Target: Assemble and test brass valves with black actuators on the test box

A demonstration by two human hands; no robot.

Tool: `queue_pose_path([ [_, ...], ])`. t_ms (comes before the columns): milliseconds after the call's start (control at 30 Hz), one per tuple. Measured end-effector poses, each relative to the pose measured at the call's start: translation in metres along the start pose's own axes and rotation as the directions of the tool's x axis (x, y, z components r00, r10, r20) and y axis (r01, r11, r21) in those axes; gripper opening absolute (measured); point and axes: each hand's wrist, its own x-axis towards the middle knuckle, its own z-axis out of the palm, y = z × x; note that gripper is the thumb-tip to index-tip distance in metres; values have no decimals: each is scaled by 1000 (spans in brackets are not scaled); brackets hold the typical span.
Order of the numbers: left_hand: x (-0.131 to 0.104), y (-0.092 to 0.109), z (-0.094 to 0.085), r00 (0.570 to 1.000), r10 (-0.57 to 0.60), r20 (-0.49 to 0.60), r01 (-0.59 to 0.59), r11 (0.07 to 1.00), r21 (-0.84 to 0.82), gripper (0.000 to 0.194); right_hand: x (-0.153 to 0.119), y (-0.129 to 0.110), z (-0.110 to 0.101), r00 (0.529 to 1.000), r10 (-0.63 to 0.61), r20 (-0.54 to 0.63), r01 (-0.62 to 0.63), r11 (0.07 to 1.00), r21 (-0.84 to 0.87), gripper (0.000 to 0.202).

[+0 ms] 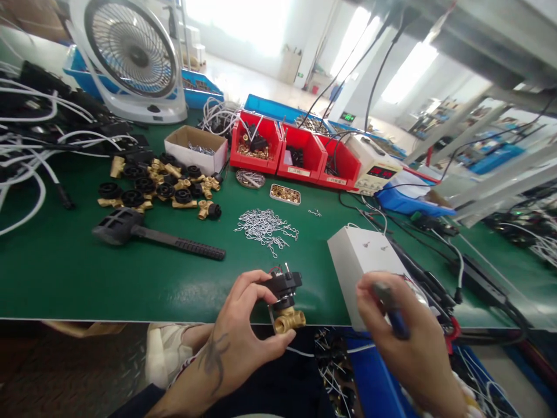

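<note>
My left hand (241, 331) grips a small brass valve (289, 320) with a black plastic actuator (285, 283) on top, at the front edge of the green table. A thin pin and a bit of red wire stick up from the black part. To the right, my right hand (407, 334) is closed around a dark, stubby tool (391, 310), too blurred to name exactly. That hand is in front of a grey metal box (363, 252) with two toggle switches. Beyond my left hand lies a loose pile of silver spring clips (265, 226).
A black mallet (156, 235) lies to the left, before several brass valves (174, 180). Behind stand a white carton (195, 150), red bins (300, 152), a small tray of brass parts (285, 194), a power supply (372, 165) and a fan (134, 58). Cables run along the right.
</note>
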Motion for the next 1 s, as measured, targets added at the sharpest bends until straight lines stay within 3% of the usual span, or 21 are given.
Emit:
queue_pose_path([
  [67, 0, 1, 0, 1000, -1, -1, 1, 1000, 2, 29, -1, 0, 0, 992, 53, -115, -50, 998, 29, 16],
  [100, 0, 1, 0, 1000, -4, 1, 4, 1000, 8, 30, -1, 0, 2, 996, 50, -72, -48, 999, 23, 16],
  [167, 0, 1, -1, 1000, -7, 3, 7, 1000, 18, 30, -2, 0, 7, 987, 6, 160, -3, 1000, -18, 19],
  [200, 0, 1, -1, 1000, -5, 1, 5, 1000, 19, 30, -2, -1, 8, 959, -16, 283, 32, 998, -51, 19],
  [267, -1, 0, -1, 1000, 0, -2, 0, 1000, 18, 30, 0, 0, 8, 921, -39, 387, 78, 993, -88, 20],
  [367, -2, -2, 0, 1000, 8, -13, -8, 1000, 2, 30, 1, 1, 0, 992, -10, 122, 13, 1000, -23, 18],
  [433, -1, -2, 1, 1000, 17, -15, -17, 1000, 0, 31, 0, 2, -1, 999, 25, -47, -24, 999, 28, 19],
  [467, -1, -1, 2, 1000, 16, -16, -16, 1000, 4, 31, -1, 2, 0, 999, 19, -40, -18, 1000, 21, 21],
  [533, 1, 0, 2, 1000, 20, -15, -20, 1000, 19, 31, -2, 1, 6, 988, -38, 152, 44, 998, -37, 25],
  [600, 2, 1, 3, 999, 34, -8, -34, 999, 43, 31, -1, -1, 10, 925, -89, 370, 137, 985, -106, 25],
  [633, 2, 1, 3, 999, 43, -8, -42, 998, 52, 32, 1, -2, 10, 909, -97, 405, 156, 981, -116, 25],
  [667, 1, 1, 3, 999, 49, -9, -49, 997, 55, 32, 2, -4, 8, 925, -91, 369, 140, 984, -108, 23],
  [733, 0, 0, 3, 999, 51, -15, -50, 998, 44, 31, 6, -5, 3, 980, -55, 191, 64, 997, -40, 18],
  [800, -1, 0, 2, 999, 44, -25, -43, 999, 25, 31, 6, -4, 0, 998, -16, 55, 14, 1000, 19, 15],
  [833, -1, -1, 2, 999, 40, -30, -39, 999, 20, 31, 5, -3, 1, 999, -15, 51, 15, 1000, 5, 15],
  [900, -1, 0, 2, 999, 40, -27, -39, 999, 24, 31, 2, -2, 6, 979, -50, 196, 66, 995, -75, 20],
  [1000, -1, 1, 2, 998, 54, -18, -53, 997, 54, 31, 0, -4, 10, 895, -80, 439, 169, 971, -167, 25],
])
